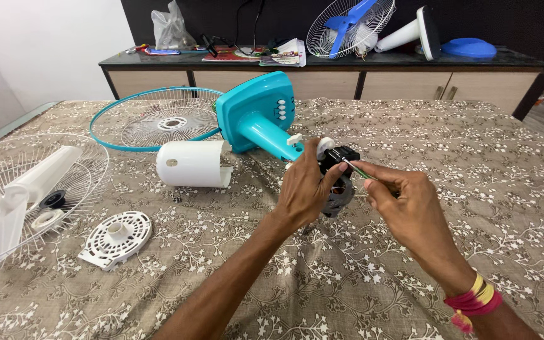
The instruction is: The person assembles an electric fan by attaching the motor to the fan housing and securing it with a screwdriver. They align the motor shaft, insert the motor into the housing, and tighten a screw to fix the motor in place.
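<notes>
— Teal, that fan stand (260, 116); where is the motor against it?

— The fan motor (337, 176) sits at the stand's neck end, gripped in the left hand (303, 189). The right hand (404, 208) pinches a thin screwdriver (357, 169), tip touching the motor's top.

— And around it?

— A white motor cover (193, 164) lies just left of the stand; a teal-rimmed grille (155, 118) lies behind that, on the floral cloth (473, 164).

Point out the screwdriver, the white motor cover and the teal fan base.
screwdriver (357, 169), head view, on its thin shaft.
white motor cover (191, 163), head view, on its curved side.
teal fan base (254, 102), head view, on its flat underside.
</notes>
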